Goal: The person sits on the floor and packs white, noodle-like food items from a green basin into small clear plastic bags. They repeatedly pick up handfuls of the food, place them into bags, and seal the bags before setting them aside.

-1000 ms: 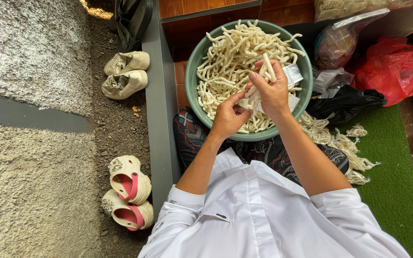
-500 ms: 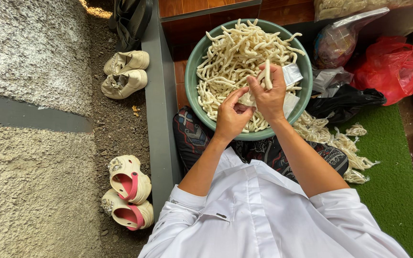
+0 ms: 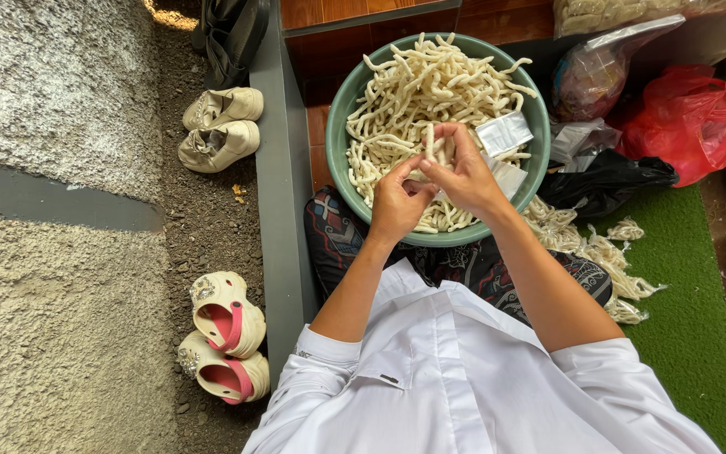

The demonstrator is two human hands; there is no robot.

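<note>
A green bowl [image 3: 339, 126] rests on my lap, heaped with pale, finger-thick dough strips [image 3: 413, 84]. Both my hands meet over its near half. My left hand [image 3: 398, 204] pinches one end of a single dough strip [image 3: 436, 149] and my right hand [image 3: 466, 178] grips the same strip from the other side. A small clear plastic bag [image 3: 504, 133] lies on the strips just right of my right hand. My forearms come out of white shirt sleeves.
Several shaped dough twists [image 3: 607, 256] lie on green turf [image 3: 691, 336] at my right. Red bag [image 3: 691, 122], black bag [image 3: 607, 176] and clear bags [image 3: 590, 76] sit behind them. Left of a grey ledge [image 3: 279, 210] are cream shoes [image 3: 220, 126] and pink-strapped clogs [image 3: 224, 336] on gravel.
My hands have drawn closer together and slightly toward me over the bowl, both now closed around one strip.
</note>
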